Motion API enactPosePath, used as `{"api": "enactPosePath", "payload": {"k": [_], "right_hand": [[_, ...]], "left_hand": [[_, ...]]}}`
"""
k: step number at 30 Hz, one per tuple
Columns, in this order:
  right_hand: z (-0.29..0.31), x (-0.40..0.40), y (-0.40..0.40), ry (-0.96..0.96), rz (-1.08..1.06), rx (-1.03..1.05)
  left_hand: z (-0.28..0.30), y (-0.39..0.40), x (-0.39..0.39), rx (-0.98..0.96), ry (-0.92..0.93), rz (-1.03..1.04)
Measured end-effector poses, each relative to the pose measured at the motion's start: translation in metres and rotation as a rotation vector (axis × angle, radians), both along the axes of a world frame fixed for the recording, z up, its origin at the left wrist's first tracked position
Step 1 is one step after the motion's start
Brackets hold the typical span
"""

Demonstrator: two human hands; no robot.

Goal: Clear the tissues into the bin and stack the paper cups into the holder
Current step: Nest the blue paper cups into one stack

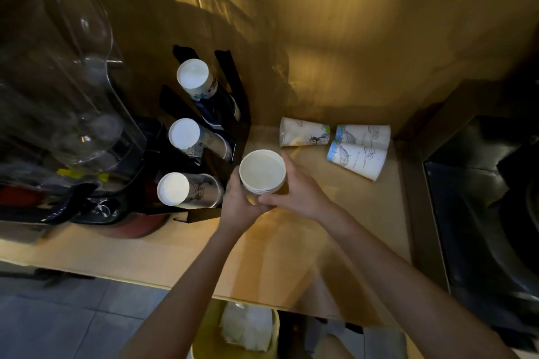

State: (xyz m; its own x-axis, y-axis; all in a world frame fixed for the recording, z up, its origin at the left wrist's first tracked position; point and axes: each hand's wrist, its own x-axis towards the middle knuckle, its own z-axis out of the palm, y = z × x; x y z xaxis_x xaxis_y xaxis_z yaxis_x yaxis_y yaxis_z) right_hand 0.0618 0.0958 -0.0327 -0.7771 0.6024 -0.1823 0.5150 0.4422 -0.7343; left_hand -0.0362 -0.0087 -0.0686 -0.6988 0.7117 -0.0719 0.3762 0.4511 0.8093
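gripping a nested stack of paper cups (262, 171) upright above the counter (145, 245), just right of the black cup holder (230, 114), are both the left hand (239, 203) and right hand (294, 189), while three loose cups (335, 144) lie sideways beyond.

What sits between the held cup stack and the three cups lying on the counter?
Nothing but bare counter in the head view: the held cup stack is apart from the three lying cups.
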Motion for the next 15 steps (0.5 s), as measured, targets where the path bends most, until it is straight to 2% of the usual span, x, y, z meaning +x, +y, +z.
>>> {"api": "enactPosePath", "payload": {"k": [4, 11, 15], "right_hand": [[0.020, 0.014, -0.006, -0.081, 0.013, 0.144], [0.042, 0.053, -0.002, -0.160, -0.120, 0.381], [0.044, 0.074, 0.021, -0.171, -0.223, 0.535]], "left_hand": [[0.029, -0.012, -0.002, -0.079, 0.165, -0.111], [0.074, 0.000, 0.010, -0.012, 0.574, -0.272], [0.083, 0.037, 0.025, 0.022, 0.666, -0.399]]}}
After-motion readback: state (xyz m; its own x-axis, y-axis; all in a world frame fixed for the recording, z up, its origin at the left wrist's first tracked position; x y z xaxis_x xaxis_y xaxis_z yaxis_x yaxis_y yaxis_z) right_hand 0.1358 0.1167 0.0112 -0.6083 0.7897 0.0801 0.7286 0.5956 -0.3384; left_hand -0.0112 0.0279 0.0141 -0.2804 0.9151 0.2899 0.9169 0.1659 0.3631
